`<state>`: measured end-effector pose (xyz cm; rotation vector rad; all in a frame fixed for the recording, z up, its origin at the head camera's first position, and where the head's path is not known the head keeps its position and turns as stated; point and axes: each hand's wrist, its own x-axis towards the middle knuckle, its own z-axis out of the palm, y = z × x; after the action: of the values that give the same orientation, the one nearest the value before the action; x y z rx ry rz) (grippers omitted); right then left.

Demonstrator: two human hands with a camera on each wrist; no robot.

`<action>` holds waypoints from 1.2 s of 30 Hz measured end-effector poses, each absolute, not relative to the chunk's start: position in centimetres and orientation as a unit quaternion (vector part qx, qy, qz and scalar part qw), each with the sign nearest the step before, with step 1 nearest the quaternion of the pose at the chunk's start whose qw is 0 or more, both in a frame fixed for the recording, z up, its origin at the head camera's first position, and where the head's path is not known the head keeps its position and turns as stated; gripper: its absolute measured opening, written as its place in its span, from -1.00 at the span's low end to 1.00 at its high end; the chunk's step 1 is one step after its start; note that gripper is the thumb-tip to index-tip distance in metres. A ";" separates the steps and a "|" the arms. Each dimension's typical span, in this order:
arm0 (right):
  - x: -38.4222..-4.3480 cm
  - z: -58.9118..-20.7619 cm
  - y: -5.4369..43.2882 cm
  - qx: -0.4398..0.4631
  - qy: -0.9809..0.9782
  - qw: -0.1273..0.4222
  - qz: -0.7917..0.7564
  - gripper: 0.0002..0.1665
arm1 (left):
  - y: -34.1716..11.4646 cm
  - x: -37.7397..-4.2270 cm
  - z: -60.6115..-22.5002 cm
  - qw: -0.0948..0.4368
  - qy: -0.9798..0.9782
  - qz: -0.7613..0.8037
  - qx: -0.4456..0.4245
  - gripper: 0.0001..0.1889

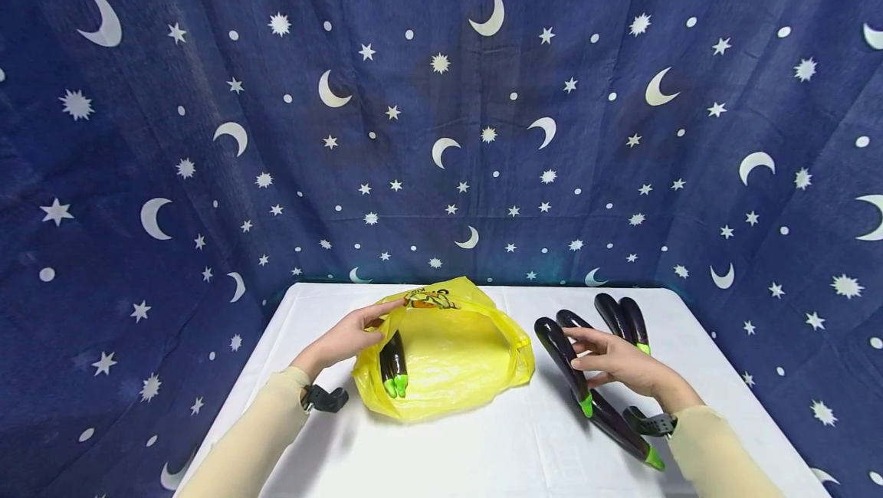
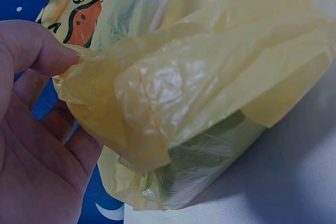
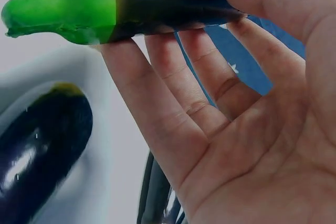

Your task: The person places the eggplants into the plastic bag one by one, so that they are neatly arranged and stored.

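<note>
Eggplant, in head view, is gripped by the right hand at three o'clock from the yellow plastic bag; left hand pinches the bag's ten-o'clock rim. Left wrist: hard pulling may tear this thin film. Right wrist: fingertip hold could let glossy skin slip.

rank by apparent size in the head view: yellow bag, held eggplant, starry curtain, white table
Largest to smallest, as they look there:
1. starry curtain
2. white table
3. yellow bag
4. held eggplant
</note>
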<state>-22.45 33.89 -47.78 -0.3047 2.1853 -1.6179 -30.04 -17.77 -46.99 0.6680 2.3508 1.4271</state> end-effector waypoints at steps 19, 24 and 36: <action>-23.3 -47.7 30.5 -0.147 0.753 0.234 -0.597 -0.14 | -17.6 -30.0 -46.9 0.157 0.821 0.498 0.232 -0.26; -23.6 -48.0 29.7 -0.154 0.751 0.239 -0.596 -0.17 | -17.6 -30.0 -46.9 0.158 0.821 0.498 0.230 -0.27; -24.1 -48.3 27.8 -0.162 0.746 0.249 -0.596 -0.17 | -17.6 -30.1 -46.9 0.157 0.819 0.500 0.233 -0.26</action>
<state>-24.12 27.79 -48.33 -0.4412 2.0332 -1.6226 -30.05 -17.57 -46.94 0.6653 2.3444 1.4308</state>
